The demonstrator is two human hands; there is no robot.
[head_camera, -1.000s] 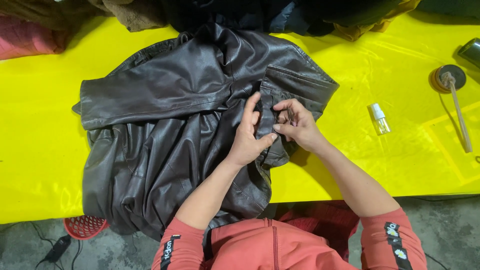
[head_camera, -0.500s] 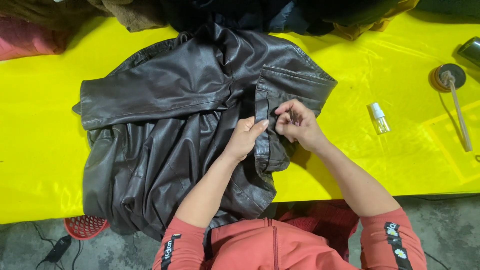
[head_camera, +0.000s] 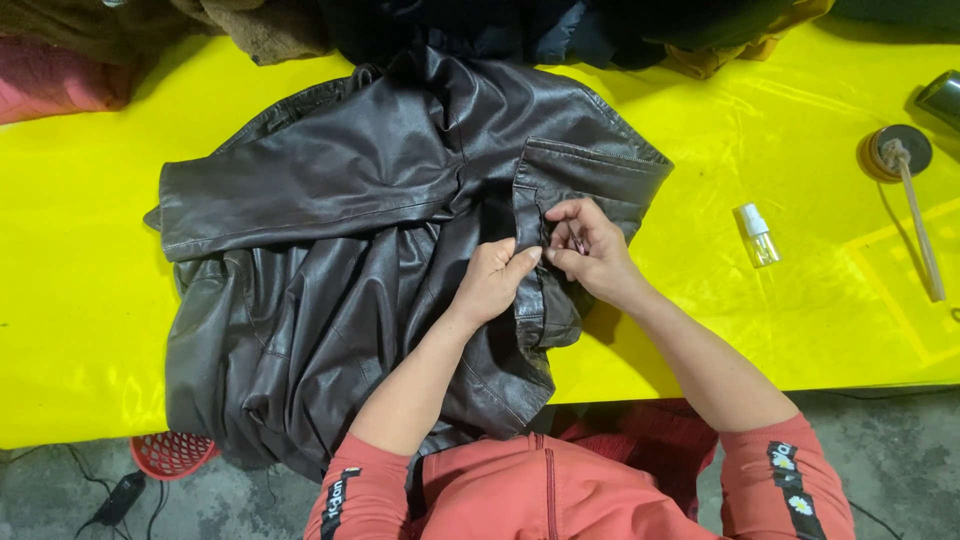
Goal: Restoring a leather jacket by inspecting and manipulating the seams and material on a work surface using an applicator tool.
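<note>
A dark leather jacket point(head_camera: 380, 270) lies spread on the yellow counter point(head_camera: 760, 330). The left hand point(head_camera: 495, 280) pinches its front edge; the right hand point(head_camera: 585, 250) grips the same strip just beside it. The front is not closed and looks mostly left to do.

A yellow table cover point(head_camera: 760, 330) spans the work surface. A small clear spray bottle point(head_camera: 757, 235) lies on it, right of centre. A round brush with a long wooden handle point(head_camera: 908, 190) lies near the right edge. Piled garments point(head_camera: 250, 30) occupy the far edge. A red basket point(head_camera: 172, 455) sits on the floor, lower left.
</note>
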